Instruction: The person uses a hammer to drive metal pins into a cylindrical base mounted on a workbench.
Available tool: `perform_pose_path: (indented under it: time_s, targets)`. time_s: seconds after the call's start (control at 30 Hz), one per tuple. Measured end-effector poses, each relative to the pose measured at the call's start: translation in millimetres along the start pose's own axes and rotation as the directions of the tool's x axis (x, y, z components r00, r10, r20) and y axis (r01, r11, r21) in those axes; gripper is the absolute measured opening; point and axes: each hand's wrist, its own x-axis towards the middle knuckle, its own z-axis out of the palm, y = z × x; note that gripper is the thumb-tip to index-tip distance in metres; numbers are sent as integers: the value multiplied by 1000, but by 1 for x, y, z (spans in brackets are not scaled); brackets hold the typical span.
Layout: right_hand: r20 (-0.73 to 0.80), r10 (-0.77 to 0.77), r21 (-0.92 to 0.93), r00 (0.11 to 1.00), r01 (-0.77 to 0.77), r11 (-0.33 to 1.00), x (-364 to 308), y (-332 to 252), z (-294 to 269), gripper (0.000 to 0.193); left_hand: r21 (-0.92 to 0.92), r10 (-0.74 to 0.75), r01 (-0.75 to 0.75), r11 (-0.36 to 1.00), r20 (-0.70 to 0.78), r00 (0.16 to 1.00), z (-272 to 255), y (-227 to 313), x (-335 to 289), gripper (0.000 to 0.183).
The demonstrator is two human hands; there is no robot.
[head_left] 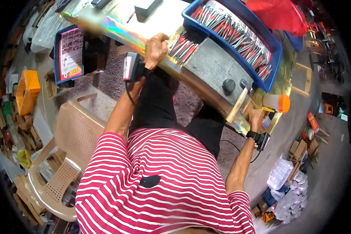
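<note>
Head view: left hand [156, 49] and right hand [256, 118], I cannot tell either's grip; a stray wrist could knock the hammer [237, 104] off the bench's [121, 29] near edge.

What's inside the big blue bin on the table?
Many slim red, black and silver pieces lie in the bin, printed card behind them. They hide its floor.

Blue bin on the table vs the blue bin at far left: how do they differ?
Contents: the table bin is packed with slim red, black and grey pieces; the left bin shows mainly a printed sheet.
Size: the table bin looks larger in this view, the left bin smaller.
Place: the table bin sits on the table; the left bin is off it.
Shared: both are blue, rectangular and open-topped.
</note>
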Motion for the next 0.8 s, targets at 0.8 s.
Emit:
perform_pose_path:
  time_s: [0.8]
  targets:
    - [388, 354, 782, 851, -507, 363, -14, -8, -16, 6, -738, -261, 424, 524, 335, 905, -8, 21, -1, 38]
